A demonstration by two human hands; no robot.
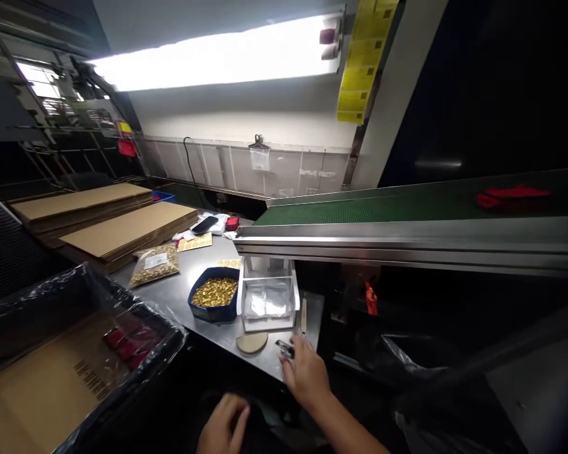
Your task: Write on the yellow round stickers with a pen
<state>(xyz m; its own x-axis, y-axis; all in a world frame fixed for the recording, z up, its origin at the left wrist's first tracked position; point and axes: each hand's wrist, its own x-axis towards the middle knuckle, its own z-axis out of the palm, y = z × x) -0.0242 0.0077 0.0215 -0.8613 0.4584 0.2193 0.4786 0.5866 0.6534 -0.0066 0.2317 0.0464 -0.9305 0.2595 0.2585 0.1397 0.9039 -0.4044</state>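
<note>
Conveyor [322,212] with a green belt runs beyond the right hand [307,373] and away to its right. Well to that grip's left, nearer the wearer, stands a large carton [52,378] lined with dark plastic. A metal table [163,301] lies beneath and ahead of the grip, with flat cardboard stacks [127,230] at its far left. Just beyond the fingers sits a white bin [268,326] holding clear bags; touching its left side, a blue tub [213,313] of gold-coloured pieces. The left hand [224,425] is curled, lower and left; whether it holds anything, I cannot tell. Left of the right fingertips lies a tan half-disc [252,343]. Smallest is a black-and-silver tool [284,348] at the right thumb and forefinger, touched, though whether firmly grasped I cannot tell.
</note>
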